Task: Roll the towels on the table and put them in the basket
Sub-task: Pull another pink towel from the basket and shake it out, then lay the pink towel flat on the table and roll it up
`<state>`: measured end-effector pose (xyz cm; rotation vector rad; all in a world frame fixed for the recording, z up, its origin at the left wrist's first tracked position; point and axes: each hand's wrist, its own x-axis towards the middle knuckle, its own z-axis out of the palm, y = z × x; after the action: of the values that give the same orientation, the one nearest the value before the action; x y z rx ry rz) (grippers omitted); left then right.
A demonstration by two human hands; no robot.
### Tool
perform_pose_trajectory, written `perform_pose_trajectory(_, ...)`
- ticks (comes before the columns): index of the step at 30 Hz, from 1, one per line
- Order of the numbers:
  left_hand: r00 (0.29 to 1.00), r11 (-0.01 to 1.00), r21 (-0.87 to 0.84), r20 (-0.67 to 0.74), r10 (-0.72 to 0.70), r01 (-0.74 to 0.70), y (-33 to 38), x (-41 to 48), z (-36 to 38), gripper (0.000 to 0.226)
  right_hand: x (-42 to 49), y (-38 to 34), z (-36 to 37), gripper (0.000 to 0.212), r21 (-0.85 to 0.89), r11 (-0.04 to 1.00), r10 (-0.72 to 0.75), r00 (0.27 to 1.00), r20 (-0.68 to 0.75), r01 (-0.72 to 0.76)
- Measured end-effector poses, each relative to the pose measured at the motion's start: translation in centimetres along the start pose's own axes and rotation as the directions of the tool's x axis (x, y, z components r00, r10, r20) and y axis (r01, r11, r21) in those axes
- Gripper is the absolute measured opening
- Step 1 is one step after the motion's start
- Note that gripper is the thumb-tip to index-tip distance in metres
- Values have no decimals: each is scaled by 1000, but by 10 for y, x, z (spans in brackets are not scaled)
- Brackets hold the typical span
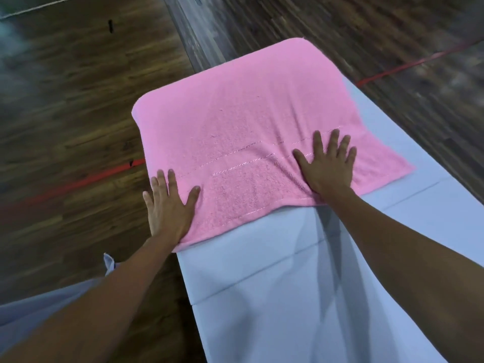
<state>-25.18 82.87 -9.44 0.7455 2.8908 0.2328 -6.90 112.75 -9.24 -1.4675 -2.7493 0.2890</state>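
Dark wood-plank floor (65, 106) all around, crossed by a thin red line (86, 179) at left and again at upper right. Long narrow table covered in pale grey-blue cloth (262, 284), running from bottom right up into the middle, with a crease across it. Soft pink terry towel with stitched border lines (235, 113) spread flat over the table's far part, left and far edges drooping past the table edge. Left hand (167, 208) palm down on the towel's near left corner, fingers spread, gripping nothing. Right hand (327, 166) likewise flat and splayed near the towel's near edge, cloth bunched into small wrinkles beside the thumb. Bare forearms reaching in from below. Blurred picture toward the top.
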Motion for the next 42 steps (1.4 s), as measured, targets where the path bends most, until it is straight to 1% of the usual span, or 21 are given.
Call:
perform_pose_trajectory(3, 1000, 999, 34, 1, -21, 21, 8, -57, 10, 87, -32, 15, 2, 86, -9, 998, -64, 997, 37, 64)
perform_pose_trajectory(7, 999, 998, 46, -42, -31, 33, 19, -154, 18, 89, -99, 72, -11, 87, -13, 998, -54, 998, 24, 54)
perform_pose_trajectory(9, 996, 995, 101, -83, 16, -7, 24, -190, 26, 89, -129, 105, -15, 87, -10, 999, -38, 999, 8, 38)
perform_pose_trajectory(11, 993, 988, 137, -95, 77, -63, 30, -220, 33, 84, -157, 136, -19, 87, -6, 1000, -26, 1000, 11, 26)
perform_pose_trajectory(14, 983, 981, 113, -73, 168, -160, 38, -267, 43, 73, -197, 177, -24, 86, -11, 1000, -14, 1000, 22, 14)
perform_pose_trajectory(16, 980, 977, 93, -44, 196, -191, 44, -296, 48, 70, -219, 198, -25, 85, -10, 1000, -10, 1000, 21, 10)
perform_pose_trajectory(19, 990, 988, 68, -11, 139, -138, 56, -336, 53, 77, -247, 226, -29, 85, -7, 1000, -15, 1000, 24, 15)
perform_pose_trajectory(23, 996, 990, 107, 17, 88, -90, 69, -391, 60, 84, -281, 261, -34, 83, 2, 999, -37, 998, 42, 37)
perform_pose_trajectory(29, 998, 993, 101, 15, 65, -66, 93, -469, 71, 83, -343, 316, -38, 81, 32, 999, -19, 998, 63, 17)
perform_pose_trajectory(33, 999, 995, 89, 20, 50, -52, 100, -516, 77, 83, -390, 347, -37, 82, 8, 1000, 11, 997, 74, -12)
perform_pose_trajectory(38, 998, 997, 66, 37, 41, -44, 108, -564, 82, 81, -421, 370, -39, 81, -6, 1000, -3, 996, 88, 3)
perform_pose_trajectory(42, 998, 997, 66, 45, 42, -45, 109, -587, 85, 80, -432, 379, -40, 82, -13, 1000, -24, 996, 88, 25)
